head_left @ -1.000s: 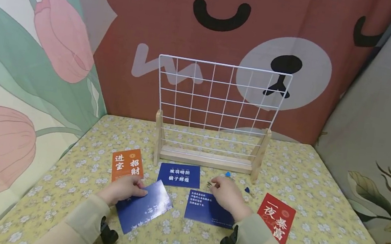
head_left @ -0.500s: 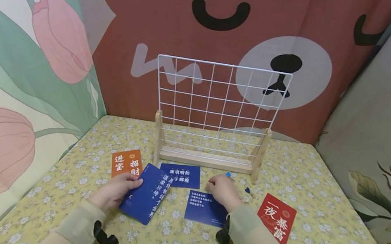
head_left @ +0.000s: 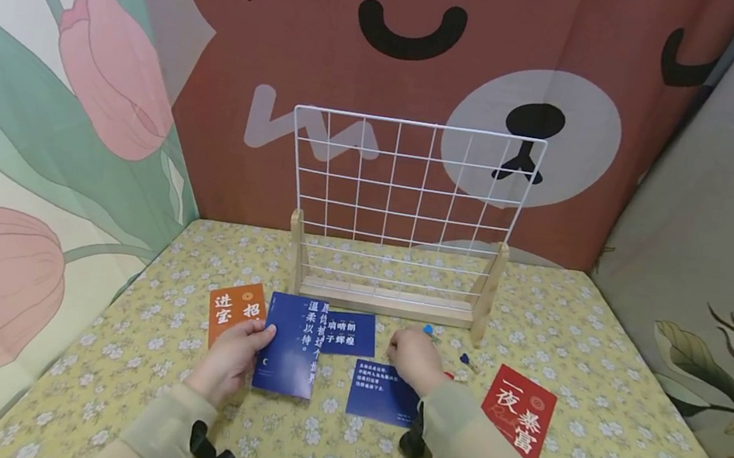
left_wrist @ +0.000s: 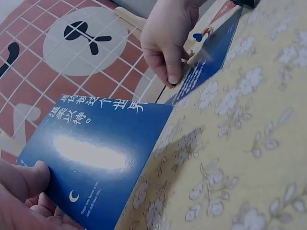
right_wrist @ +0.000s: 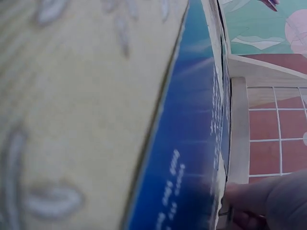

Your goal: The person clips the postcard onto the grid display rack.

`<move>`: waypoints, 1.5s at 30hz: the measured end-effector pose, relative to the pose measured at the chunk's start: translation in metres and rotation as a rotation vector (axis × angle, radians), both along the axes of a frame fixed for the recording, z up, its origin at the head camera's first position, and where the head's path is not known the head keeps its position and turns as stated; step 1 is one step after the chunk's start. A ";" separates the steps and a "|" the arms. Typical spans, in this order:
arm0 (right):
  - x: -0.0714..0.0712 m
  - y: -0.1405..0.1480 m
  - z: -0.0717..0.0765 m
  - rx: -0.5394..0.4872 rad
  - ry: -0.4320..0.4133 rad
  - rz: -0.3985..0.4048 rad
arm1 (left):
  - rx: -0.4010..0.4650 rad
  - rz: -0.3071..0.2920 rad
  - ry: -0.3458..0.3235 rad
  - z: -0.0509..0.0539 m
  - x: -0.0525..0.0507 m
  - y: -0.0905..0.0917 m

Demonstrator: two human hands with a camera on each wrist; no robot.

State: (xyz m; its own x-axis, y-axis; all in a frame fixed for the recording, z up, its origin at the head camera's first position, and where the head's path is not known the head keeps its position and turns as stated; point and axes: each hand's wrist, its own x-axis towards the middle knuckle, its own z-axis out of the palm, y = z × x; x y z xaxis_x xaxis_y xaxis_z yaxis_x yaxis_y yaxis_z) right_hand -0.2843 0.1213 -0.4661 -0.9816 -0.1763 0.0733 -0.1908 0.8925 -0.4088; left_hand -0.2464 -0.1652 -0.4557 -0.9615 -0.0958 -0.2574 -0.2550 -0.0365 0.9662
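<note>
So the left hand has its grip pinched on the left edge of a dark blue rectangular card with white Chinese lettering and a small crescent moon, thumb on the printed face. That card is up off the yellow flowered tabletop, its shadow showing on the cloth in the left wrist view, and from the head view it covers the left part of another blue card with white characters lying farther back. The right hand is down low with its fingers bunched together, so the grip looks narrow, but honestly I can't tell if something tiny is pinched in there. It's right by a third blue card with small white text, lying flat. Just past that hand there's a small bright blue thing, plus a little dark blue heart-topped clip off to its right. An orange card with white characters sits on the left, partly hidden, and a red card with white characters is over on the right. Far side: a white wire grid rack on a pale wooden stand, upright.
</note>
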 end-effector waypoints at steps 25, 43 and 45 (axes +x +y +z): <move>0.002 0.010 0.021 -0.591 -0.228 -0.070 | -0.065 -0.020 0.024 0.004 -0.004 0.007; 0.002 0.007 0.019 -0.639 -0.303 -0.091 | -0.095 -0.012 0.041 0.006 -0.009 0.005; 0.002 0.007 0.022 -0.614 -0.304 -0.081 | -0.112 -0.018 0.044 0.009 -0.009 0.004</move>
State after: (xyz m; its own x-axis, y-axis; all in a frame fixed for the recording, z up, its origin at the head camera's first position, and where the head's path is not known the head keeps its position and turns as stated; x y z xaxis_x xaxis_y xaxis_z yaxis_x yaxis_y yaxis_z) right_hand -0.2819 0.1284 -0.4442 -0.9828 -0.1155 -0.1440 0.0700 0.4890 -0.8695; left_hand -0.2552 -0.1613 -0.4468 -0.9735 -0.1042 -0.2034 -0.2118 0.0768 0.9743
